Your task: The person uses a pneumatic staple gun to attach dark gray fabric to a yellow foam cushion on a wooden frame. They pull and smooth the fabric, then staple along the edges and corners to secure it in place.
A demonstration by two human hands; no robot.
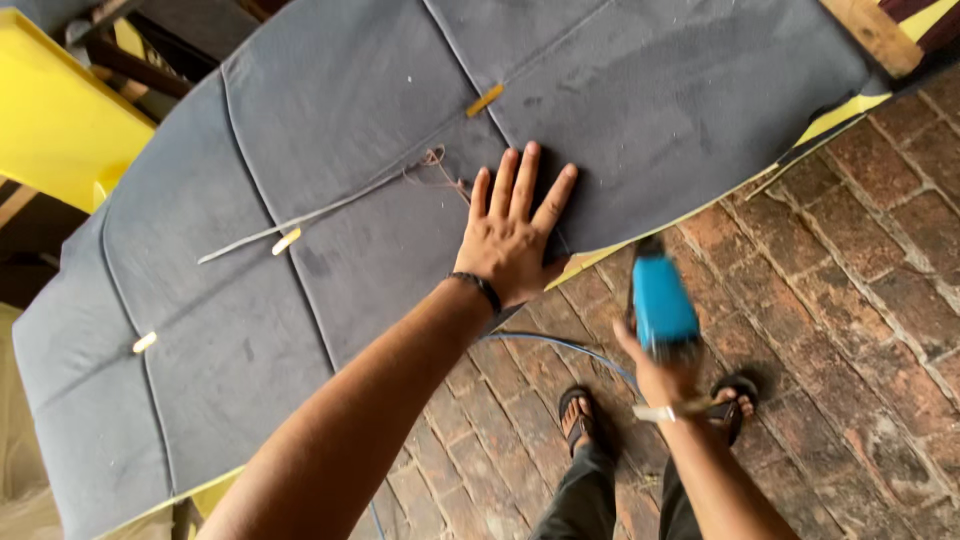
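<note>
left hand point(515, 235) flat, open on grey cushion point(330, 190) | right hand point(662, 375) grip closed on blue tool point(662, 300) | brick floor point(850, 300)

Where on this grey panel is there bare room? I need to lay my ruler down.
Free: the wide grey panel above the loose cord, and the stretch between the left hand and the lower-left tab. Crowded: the near edge, where the left hand presses flat and the right hand holds the blue tool.

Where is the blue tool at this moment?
In the head view, the blue tool is in the right hand, right of centre, above the brick floor, just off the grey padded panel's lower edge.
</note>
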